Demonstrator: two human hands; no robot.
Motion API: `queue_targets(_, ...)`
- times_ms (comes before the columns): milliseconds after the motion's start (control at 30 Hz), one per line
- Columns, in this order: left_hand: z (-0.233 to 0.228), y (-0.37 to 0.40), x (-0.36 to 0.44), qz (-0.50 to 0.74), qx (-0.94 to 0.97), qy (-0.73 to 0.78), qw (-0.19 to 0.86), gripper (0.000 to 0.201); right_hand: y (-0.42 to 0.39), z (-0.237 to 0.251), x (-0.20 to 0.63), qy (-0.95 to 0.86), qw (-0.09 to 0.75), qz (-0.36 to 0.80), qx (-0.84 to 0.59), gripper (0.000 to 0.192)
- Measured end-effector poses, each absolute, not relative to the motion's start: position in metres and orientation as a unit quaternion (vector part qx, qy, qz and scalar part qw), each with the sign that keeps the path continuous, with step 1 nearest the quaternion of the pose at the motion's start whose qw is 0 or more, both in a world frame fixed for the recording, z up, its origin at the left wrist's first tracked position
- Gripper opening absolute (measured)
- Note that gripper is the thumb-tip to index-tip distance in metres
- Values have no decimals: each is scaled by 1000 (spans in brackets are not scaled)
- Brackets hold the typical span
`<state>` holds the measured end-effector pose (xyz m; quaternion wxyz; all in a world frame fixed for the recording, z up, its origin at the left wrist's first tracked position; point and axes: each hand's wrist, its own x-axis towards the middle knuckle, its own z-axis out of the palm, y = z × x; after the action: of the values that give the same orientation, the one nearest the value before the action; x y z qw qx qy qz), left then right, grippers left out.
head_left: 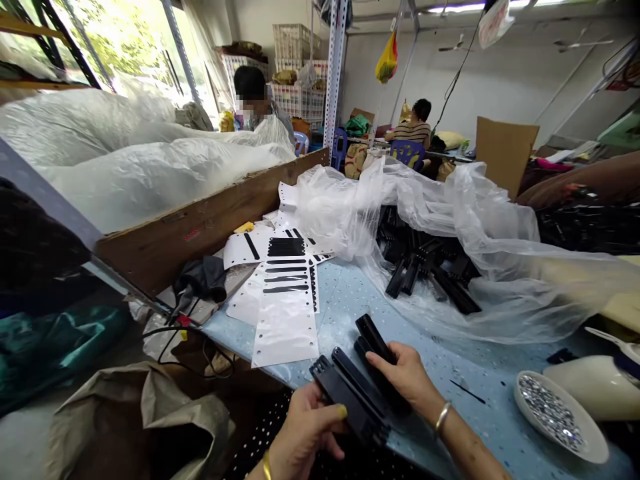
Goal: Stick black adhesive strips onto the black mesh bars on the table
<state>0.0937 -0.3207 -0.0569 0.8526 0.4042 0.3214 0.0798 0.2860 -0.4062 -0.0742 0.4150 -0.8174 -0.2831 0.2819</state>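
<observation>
My left hand (313,427), with a gold-coloured bangle at the wrist, is closed round a long black plastic piece (343,407) near the table's front edge. My right hand (410,380), wearing a silver bangle, grips black plastic pieces (373,333) that stick out past its thumb. The two hands' pieces lie side by side, and I cannot tell whether they touch. White sheets (285,327) bearing rows of black strips (286,247) lie beyond my left hand. Farther back, a clear plastic bag (360,213) lies open around a heap of similar black pieces (425,260).
A white bowl of shiny silver bits (550,410) stands at the right, beside a white rounded object (590,387). A wooden board (215,207) edges the blue table (340,287) on the left. Two people (253,93) (414,127) sit farther back.
</observation>
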Motion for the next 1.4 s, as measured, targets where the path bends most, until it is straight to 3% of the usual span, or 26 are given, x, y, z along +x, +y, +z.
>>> queue_targets(167, -64, -311, 120, 70, 500, 344, 792, 44, -405, -71, 280, -320, 416, 331, -784, 36)
queue_targets(267, -62, -295, 142, 79, 582, 326, 741, 42, -405, -79, 294, -277, 478, 350, -756, 42)
queue_targets(400, -64, -277, 172, 134, 657, 301, 678, 27, -405, -89, 309, -251, 536, 306, -746, 45)
queue_targets(567, -76, -264, 190, 124, 653, 371, 649, 14, -399, -89, 308, -276, 573, 245, -732, 41)
queue_targets(733, -81, -263, 191, 90, 647, 396, 645, 10, -397, -95, 316, -325, 518, 118, -782, 41)
queue_targets(1000, -84, -266, 192, 56, 657, 385, 646, 12, -409, -101, 294, -392, 438, 7, -809, 40)
queue_targets(1100, -83, -265, 192, 49, 663, 375, 646, 22, -412, -99, 282, -443, 389, -53, -806, 44)
queue_targets(1233, -82, -263, 195, 29, 690, 366, 623, 45, -413, -96, 300, -385, 403, 0, -830, 40)
queue_targets(1400, -71, -265, 202, 33, 755, 376, 536, 41, -398, -101, 329, -307, 327, 67, -891, 28)
